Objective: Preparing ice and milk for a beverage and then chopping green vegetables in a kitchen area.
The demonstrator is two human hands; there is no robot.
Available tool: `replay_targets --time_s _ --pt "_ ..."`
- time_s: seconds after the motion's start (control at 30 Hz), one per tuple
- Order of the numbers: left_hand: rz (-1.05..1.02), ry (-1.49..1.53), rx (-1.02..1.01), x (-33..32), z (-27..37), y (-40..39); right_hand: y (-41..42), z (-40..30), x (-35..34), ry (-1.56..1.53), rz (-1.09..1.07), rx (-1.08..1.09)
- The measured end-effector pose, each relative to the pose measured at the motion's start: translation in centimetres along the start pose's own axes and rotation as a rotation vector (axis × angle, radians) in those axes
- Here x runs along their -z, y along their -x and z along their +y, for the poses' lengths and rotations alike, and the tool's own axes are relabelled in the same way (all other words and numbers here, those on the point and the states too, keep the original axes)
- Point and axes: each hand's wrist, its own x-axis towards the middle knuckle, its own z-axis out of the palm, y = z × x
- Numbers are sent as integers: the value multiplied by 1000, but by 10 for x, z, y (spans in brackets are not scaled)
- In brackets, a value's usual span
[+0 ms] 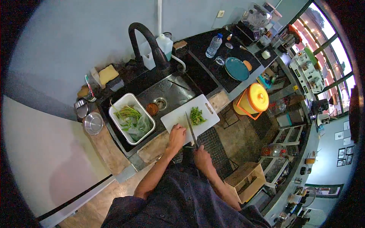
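Note:
A white plastic cutting board (182,114) lies across the near right part of the sink. Chopped green herbs (197,116) form a small pile on it. My right hand (203,156) is closed round the handle of a kitchen knife (190,126), whose blade slants over the board just left of the pile. On the board's near left part rests my left hand (177,135), fingers curled; whether it holds anything beneath them is hidden. Left of the board stands a white rectangular tub (152,122) with long green stems, leaves and a clear plastic bag.
A black faucet (139,27) arches over the sink basin (174,88), where a round brown object (152,109) sits by the drain. A metal bowl (93,123) is at left. Rightward are a teal plate (237,69), a water bottle (214,47) and a yellow lidded bucket (242,104).

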Motion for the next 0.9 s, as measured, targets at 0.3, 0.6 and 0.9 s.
replay_targets --time_s 0.3,0.6,0.9 --pt "19 10 -45 3 5 -3 -40 10 -15 19 90 48" --pt "-12 43 -33 6 1 -4 -13 7 -27 -15 -2 -143" --pt "-38 2 -9 10 2 -6 -37 -5 -2 17 66 35"
